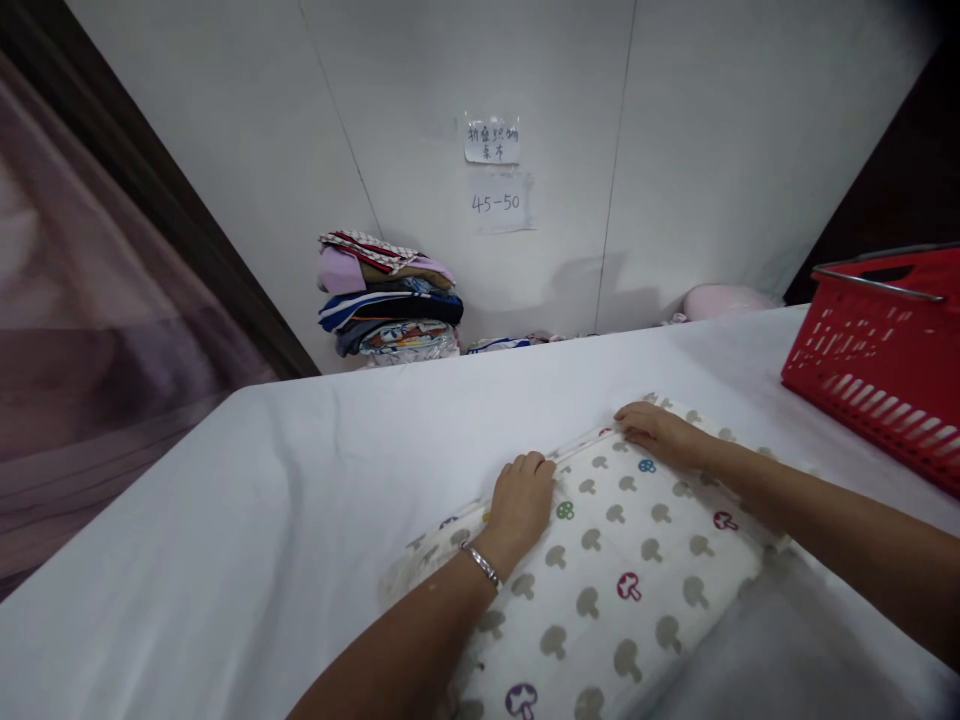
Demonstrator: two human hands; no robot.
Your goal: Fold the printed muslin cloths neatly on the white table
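Observation:
A white cloth [615, 560] printed with grey and a few coloured mushrooms lies partly folded across the white-covered table, its near part running out of view at the bottom. At its far edge, my left hand [523, 498] grips the fabric with bent fingers, a silver bracelet on the wrist. Farther right along that same edge, my right hand [660, 435] has its fingers closed on the cloth. The fingertips of both hands are partly hidden. Some of the fabric spreads out left of my left wrist.
A red plastic basket [877, 360] with a metal handle stands on the white tablecloth [360, 470] at the right. Behind the table, folded fabrics [394, 300] are stacked against the wall. Two paper notes [492, 140] hang above. A curtain [97, 300] drapes at the left.

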